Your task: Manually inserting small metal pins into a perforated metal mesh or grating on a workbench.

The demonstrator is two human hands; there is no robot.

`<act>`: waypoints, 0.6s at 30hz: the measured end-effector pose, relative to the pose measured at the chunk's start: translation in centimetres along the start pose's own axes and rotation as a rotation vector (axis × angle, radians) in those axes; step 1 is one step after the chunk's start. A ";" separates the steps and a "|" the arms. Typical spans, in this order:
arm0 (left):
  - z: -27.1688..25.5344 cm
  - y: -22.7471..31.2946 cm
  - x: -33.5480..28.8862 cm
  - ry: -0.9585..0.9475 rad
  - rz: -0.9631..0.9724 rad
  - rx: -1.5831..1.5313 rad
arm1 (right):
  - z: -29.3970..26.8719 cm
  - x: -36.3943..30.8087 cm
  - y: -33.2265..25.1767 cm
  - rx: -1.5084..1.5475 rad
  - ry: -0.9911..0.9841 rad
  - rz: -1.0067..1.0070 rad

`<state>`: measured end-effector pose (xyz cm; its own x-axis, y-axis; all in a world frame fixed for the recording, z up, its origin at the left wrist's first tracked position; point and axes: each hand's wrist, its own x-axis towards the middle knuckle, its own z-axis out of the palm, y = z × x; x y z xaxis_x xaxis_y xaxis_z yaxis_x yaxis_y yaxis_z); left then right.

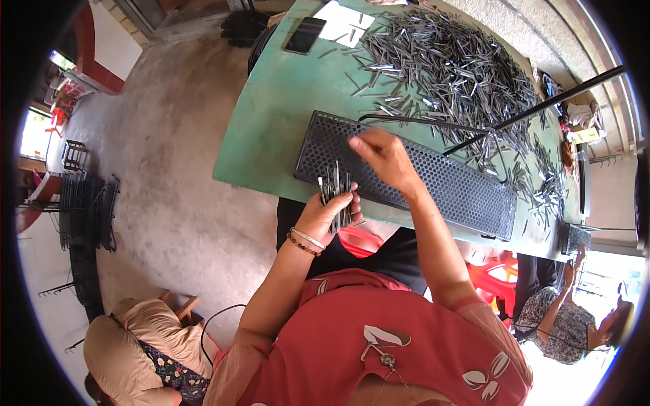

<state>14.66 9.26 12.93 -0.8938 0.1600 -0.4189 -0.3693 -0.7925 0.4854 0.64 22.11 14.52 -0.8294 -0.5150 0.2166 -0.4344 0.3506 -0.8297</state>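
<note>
The person's left hand [330, 211] grips a bunch of thin dark strips [334, 191] while the right hand [386, 159] hovers over a black perforated tray [447, 177] on the green table [261, 135].

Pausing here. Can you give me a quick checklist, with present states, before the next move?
1. Left hand has a grip on the bunch of thin dark strips: ok.
2. Bunch is evenly aligned: not ok; the strips splay, with ends at different heights.
3. Right hand is empty: cannot tell; its curled fingers could hide a piece.
4. Perforated black tray lies on the green table: ok.
5. Phone is clear of the tray: ok, it lies apart near the far-left edge.
</note>
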 end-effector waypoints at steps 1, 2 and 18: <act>0.1 0.1 0.2 -0.002 -0.006 0.000 | -0.4 -0.9 -0.7 0.113 -0.177 0.126; 0.2 0.2 0.3 -0.017 0.019 0.040 | -0.3 -1.8 -1.6 0.239 -0.188 0.183; -0.9 -0.8 2.0 -0.070 -0.049 0.188 | 0.0 0.8 -0.1 0.478 0.323 0.236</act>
<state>13.42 9.73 11.04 -0.8866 0.2416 -0.3944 -0.4481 -0.6601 0.6028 0.07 21.66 14.81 -0.9808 -0.1771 0.0819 -0.0829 -0.0017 -0.9966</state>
